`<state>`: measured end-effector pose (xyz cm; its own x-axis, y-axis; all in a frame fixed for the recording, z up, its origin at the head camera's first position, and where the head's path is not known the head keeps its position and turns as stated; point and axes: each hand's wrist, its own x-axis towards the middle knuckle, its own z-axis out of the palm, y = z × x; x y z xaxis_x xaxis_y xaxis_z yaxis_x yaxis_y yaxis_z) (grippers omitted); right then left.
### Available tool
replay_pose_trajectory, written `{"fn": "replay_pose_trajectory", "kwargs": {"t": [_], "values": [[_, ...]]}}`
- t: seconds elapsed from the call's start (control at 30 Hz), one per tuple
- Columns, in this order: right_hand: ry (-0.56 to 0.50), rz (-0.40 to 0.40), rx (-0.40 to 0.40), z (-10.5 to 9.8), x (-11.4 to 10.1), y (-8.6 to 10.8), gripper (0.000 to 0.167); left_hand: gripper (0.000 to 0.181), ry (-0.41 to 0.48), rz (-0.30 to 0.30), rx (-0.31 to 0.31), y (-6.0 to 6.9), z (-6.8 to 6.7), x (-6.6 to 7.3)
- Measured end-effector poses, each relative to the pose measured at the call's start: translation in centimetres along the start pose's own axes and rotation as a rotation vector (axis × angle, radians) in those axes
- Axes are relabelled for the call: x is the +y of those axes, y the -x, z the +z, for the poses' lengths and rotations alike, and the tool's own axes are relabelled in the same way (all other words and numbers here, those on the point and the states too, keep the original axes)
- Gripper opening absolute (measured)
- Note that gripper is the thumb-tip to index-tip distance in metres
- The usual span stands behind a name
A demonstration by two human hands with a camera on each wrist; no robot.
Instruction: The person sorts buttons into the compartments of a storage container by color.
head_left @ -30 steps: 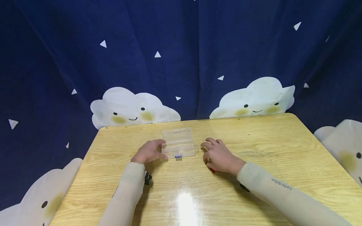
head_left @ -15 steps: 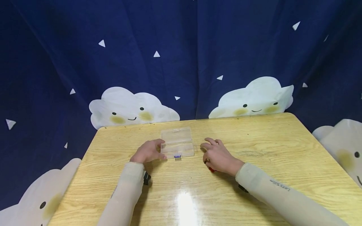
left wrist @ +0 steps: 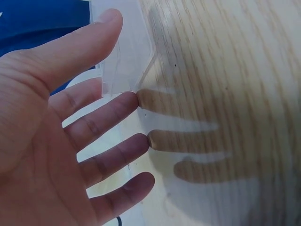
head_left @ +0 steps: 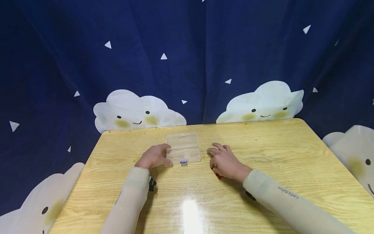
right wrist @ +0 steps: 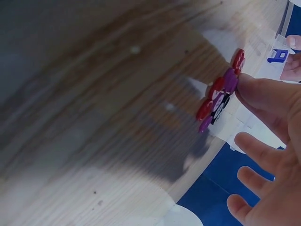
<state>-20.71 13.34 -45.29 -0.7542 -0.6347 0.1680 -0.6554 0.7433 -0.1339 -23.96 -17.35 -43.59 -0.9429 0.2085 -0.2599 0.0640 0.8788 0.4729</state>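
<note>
An unfolded clear plastic box [head_left: 183, 148] with a blue latch [head_left: 183, 162] lies on the wooden table. At its left side is my left hand [head_left: 153, 157]; in the left wrist view its fingers [left wrist: 108, 113] are spread and nearly straight, touching or almost touching the box corner, with the thumb over the edge. To the right of the box my right hand [head_left: 228, 163] pinches a small cluster of glossy red, purple and black round pieces [right wrist: 218, 96] between thumb and forefinger, low over the table. The other fingers hang loose; the forefinger is partly hidden behind the thumb.
The light wooden table [head_left: 271, 143] runs back to a dark blue curtain [head_left: 190, 58] printed with clouds and white triangles. Pale sleeves cover both forearms, and a dark strap [head_left: 152, 184] shows at the left wrist. A bright light reflection falls on the table's front.
</note>
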Motion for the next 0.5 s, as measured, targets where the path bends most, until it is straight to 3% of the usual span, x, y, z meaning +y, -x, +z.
{"fn": "replay_pose_trajectory", "kwargs": {"t": [0.5], "values": [[-0.018, 0.017, 0.007, 0.19, 0.05, -0.18, 0.018, 0.075, 0.007, 0.009, -0.01, -0.21, -0.11, 0.17]]}}
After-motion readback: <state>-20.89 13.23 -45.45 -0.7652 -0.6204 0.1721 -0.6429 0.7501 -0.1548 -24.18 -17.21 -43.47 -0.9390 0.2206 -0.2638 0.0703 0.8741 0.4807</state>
